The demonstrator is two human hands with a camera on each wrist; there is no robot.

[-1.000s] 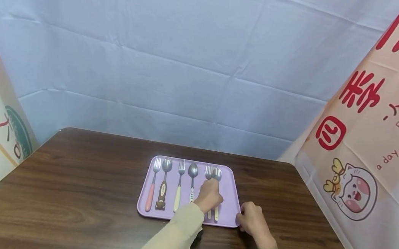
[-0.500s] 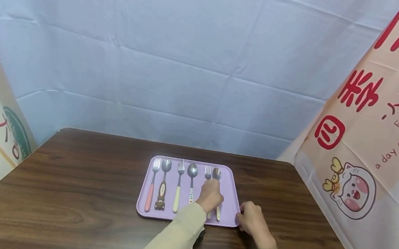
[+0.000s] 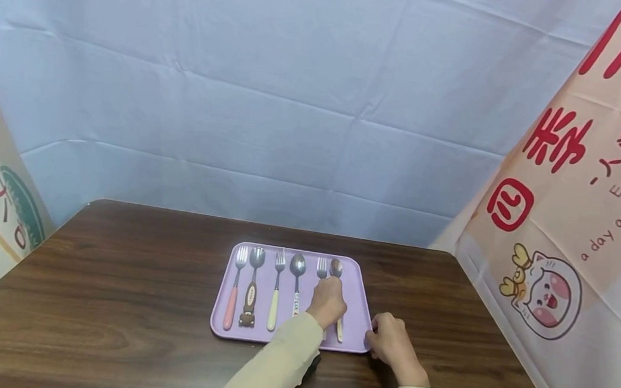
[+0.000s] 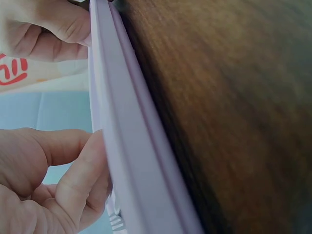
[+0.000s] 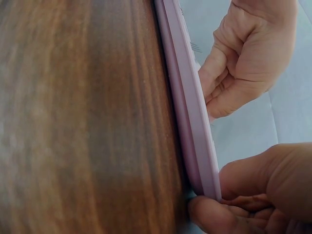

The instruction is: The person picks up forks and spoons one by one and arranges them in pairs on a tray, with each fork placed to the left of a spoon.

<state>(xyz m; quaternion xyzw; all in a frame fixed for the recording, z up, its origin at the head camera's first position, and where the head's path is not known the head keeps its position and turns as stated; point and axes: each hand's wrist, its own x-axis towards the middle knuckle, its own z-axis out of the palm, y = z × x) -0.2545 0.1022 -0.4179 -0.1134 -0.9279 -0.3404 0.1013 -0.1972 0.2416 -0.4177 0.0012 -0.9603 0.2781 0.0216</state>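
On the brown table lies a lilac tray (image 3: 356, 306) with a row of forks and spoons on it. My left hand (image 3: 327, 302) reaches over the tray's right part and pinches the rightmost spoon (image 3: 336, 268); the grip itself is hidden behind the hand. That spoon's pale handle end shows below the fingers, tilted slightly. Beside it, a fork (image 3: 322, 268) is partly covered by the same hand. At the tray's near right corner, my right hand (image 3: 391, 338) grips the rim, with the thumb (image 5: 246, 175) on the inner side and fingers outside.
Left along the tray lie a pink-handled fork (image 3: 230, 308), a bear-handled spoon (image 3: 248, 309), a pale yellow-handled fork (image 3: 273, 307) and a pattern-handled spoon (image 3: 298, 265). A pale blue cloth (image 3: 272, 126) hangs behind the table, with printed cloth (image 3: 553, 232) at the right.
The rightmost spoon has turned slightly under my left hand, its handle end swinging to the right. My right hand stays at the tray corner. The head view has shifted slightly.
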